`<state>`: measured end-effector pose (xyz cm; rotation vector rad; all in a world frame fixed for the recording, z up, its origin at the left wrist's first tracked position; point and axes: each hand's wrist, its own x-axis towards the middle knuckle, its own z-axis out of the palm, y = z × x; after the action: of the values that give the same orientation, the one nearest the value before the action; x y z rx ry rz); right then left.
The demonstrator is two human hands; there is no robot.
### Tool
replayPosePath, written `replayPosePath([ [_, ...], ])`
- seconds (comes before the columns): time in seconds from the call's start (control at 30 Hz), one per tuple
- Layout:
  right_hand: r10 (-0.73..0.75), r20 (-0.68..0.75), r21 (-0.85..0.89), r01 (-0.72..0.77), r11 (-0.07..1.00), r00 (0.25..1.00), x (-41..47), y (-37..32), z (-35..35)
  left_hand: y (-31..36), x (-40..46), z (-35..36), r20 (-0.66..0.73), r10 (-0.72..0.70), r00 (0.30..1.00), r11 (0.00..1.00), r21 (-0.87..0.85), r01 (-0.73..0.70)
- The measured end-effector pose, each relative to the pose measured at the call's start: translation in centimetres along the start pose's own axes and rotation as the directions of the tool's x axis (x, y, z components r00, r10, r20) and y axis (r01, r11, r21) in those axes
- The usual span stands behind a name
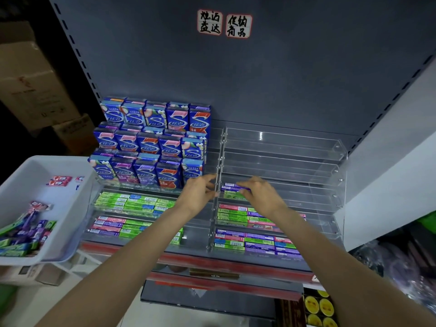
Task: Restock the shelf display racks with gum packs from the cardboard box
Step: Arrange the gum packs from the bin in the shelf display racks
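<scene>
Dark grey shelf back panel [259, 79] fills the upper field, two handwritten labels [224, 23] stuck near its top. On the shelf stand two clear acrylic racks side by side: my left rack [151, 204] carries three tiers of upright blue gum boxes [151, 142] above two tiers of flat stick packs; my right rack [295, 161] has its upper tiers bare and stick packs [250, 241] only in its lower tiers. A white plastic bin [77, 208] sits to my left, loose gum packs [26, 232] heaped in its near corner. My left hand [198, 194] rests at the divider between the racks, fingers loosely curled — whether it grips the acrylic edge, I cannot tell. My right hand [262, 194] pinches a purple gum pack [232, 186] at its right end, fingers curled over it. Pack lies flat in the right rack's middle tier, on top of a green pack — long axis running left-right along the tier, barcode end pointing left toward the divider.
</scene>
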<state>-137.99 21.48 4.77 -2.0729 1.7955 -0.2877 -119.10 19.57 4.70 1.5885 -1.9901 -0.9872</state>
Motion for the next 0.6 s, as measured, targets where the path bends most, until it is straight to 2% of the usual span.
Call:
replayPosePath([
  [0.23,0.043,0.032,0.053,-0.045,0.998,0.999,0.42,-1.13,-0.04,0.39,-0.05,-0.01,-0.001,-0.024,1.000,1.000,0.005,0.024],
  [0.4,0.012,0.079,-0.055,-0.007,0.998,0.997,0.21,-0.81,-0.41,0.60,-0.07,0.18,-0.012,-0.037,0.999,0.999,0.027,0.037],
  [0.5,0.041,0.021,-0.139,-0.038,0.990,0.999,-0.19,-0.94,-0.23,0.63,-0.14,0.37,-0.042,-0.038,0.998,0.999,0.027,0.039],
  [0.6,0.059,-0.021,-0.107,-0.060,0.992,0.998,-0.43,-1.15,0.17,0.62,-0.38,0.59,-0.075,-0.027,0.997,0.999,0.026,0.029],
])
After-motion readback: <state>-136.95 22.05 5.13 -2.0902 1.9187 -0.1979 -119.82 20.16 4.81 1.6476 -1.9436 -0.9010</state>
